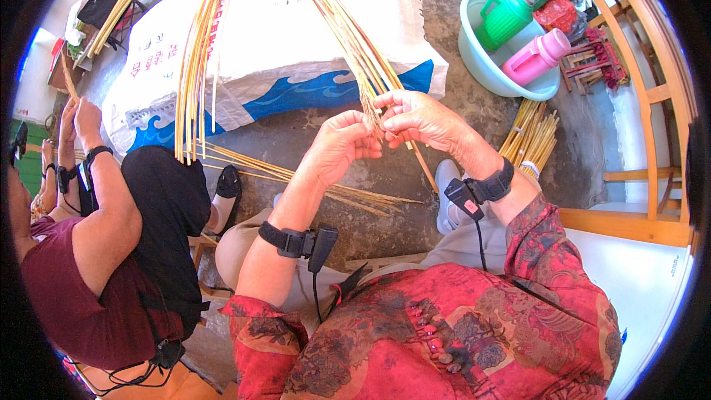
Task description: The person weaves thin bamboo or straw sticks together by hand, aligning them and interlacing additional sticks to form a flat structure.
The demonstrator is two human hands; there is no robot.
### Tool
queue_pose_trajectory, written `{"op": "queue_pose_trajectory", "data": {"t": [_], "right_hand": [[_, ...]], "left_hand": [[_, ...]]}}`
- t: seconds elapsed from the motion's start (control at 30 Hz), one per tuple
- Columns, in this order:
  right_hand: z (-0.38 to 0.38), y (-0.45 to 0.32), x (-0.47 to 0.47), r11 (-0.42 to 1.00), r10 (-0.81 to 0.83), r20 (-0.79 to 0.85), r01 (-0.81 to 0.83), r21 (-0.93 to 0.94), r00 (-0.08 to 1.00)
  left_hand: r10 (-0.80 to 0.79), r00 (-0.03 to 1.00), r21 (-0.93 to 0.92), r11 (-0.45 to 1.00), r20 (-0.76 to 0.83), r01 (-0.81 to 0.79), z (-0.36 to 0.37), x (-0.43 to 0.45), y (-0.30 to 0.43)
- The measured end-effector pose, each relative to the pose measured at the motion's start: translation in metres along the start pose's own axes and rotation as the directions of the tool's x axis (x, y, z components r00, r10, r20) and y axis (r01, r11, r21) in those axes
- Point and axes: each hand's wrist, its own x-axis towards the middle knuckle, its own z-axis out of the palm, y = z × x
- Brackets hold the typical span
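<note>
A bundle of dried straw stalks [339, 28] slants down from the far side of the white sheet to my fingers. Its thin, frayed ends [369, 101] are pinched by my left hand [347, 139] and my right hand [425, 123], which meet in front of me. The fingers hide exactly where they grip. One thicker stalk [425, 169] runs on below my right hand towards my shoe. To the left, another bundle of stalks [194, 78] lies across the sheet, its cut ends hanging over the near edge.
A printed woven plastic sheet [311, 11] covers the surface ahead. Loose stalks [266, 169] lie on the floor. A light-blue basin [472, 64] at right holds two vacuum flasks, green [505, 22] and pink [533, 61]. Bundled stalks [530, 130] lie below it. A person [94, 244] sits close on my left.
</note>
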Motion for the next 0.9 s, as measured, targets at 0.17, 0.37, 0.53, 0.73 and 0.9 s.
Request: {"op": "queue_pose_trajectory", "data": {"t": [0.17,0.37,0.53,0.73,0.9], "right_hand": [[-0.003,0.005,0.002,1.0,-0.01,0.012,0.01,-0.029,1.0],[0.006,0.005,-0.001,0.999,-0.002,-0.021,0.001,-0.046,1.0],[0.003,0.005,-0.004,1.0,0.012,0.018,-0.012,0.012,1.0],[-0.004,0.006,-0.008,0.997,0.013,0.016,-0.015,0.07,1.0],[-0.003,0.004,-0.009,0.997,0.038,-0.043,-0.035,0.065,0.998]], "left_hand": [[-0.02,1.0,-0.01,1.0,-0.015,0.019,0.004,0.0,0.002],[0.023,0.997,0.063,0.998,-0.068,-0.019,-0.002,0.006,-0.006],[0.011,0.999,-0.033,0.999,-0.034,-0.012,-0.001,0.007,-0.004],[0.019,0.999,-0.09,0.996,-0.027,-0.022,-0.001,0.008,-0.002],[0.02,1.0,-0.091,0.996,-0.017,-0.021,-0.001,0.009,-0.003]]}}
